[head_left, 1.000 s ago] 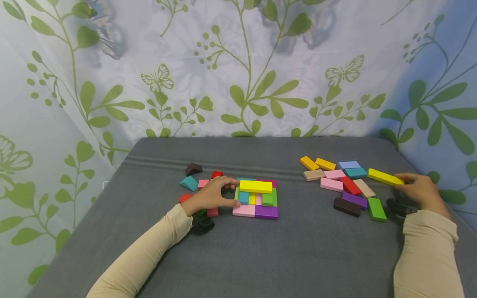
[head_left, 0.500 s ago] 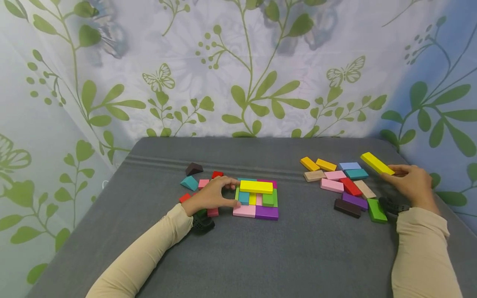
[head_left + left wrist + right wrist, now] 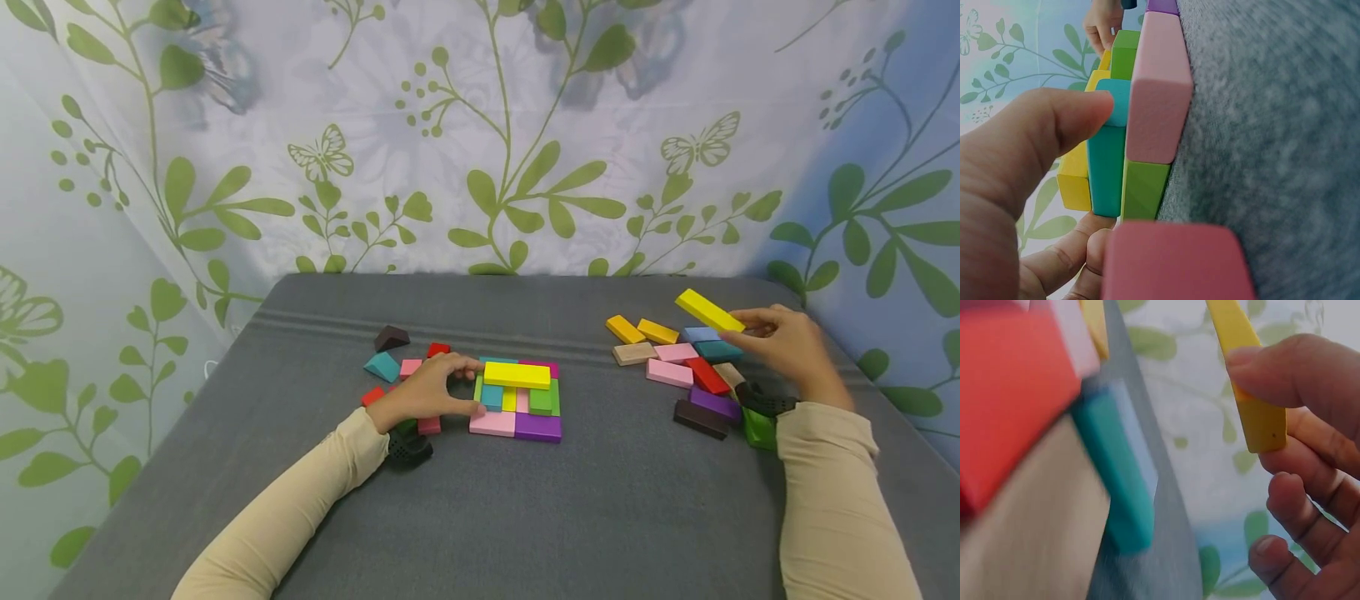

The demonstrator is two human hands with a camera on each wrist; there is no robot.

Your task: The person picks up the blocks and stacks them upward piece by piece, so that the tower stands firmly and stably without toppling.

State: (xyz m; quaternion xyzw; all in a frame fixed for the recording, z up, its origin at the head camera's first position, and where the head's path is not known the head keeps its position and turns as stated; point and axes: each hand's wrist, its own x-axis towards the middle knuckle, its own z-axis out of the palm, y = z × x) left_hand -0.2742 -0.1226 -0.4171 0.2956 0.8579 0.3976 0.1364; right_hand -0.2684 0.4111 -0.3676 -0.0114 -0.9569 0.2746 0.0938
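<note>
My right hand [image 3: 783,342] pinches one end of a long yellow block [image 3: 708,310] between thumb and fingers, raised above the loose blocks at the right. In the right wrist view, the thumb lies on one face of that block and the lower fingers curl loosely. My left hand [image 3: 431,387] is at the left side of a low block stack [image 3: 537,427]. Its thumb and fingers span the two ends of a teal block [image 3: 1107,169] in the stack. Another yellow block [image 3: 517,375] lies across the top, over the teal block and a green block [image 3: 540,402].
Loose blocks lie at the right, among them a red block [image 3: 707,375], a dark brown block [image 3: 701,418] and an orange block [image 3: 625,329]. Near the left hand are a teal triangular block [image 3: 382,367] and several red and pink pieces. A patterned curtain [image 3: 480,142] hangs behind the grey table [image 3: 600,517].
My right hand has lifted the long yellow block off the table's right side and carried it up and leftward. My left hand stays in place at the stack.
</note>
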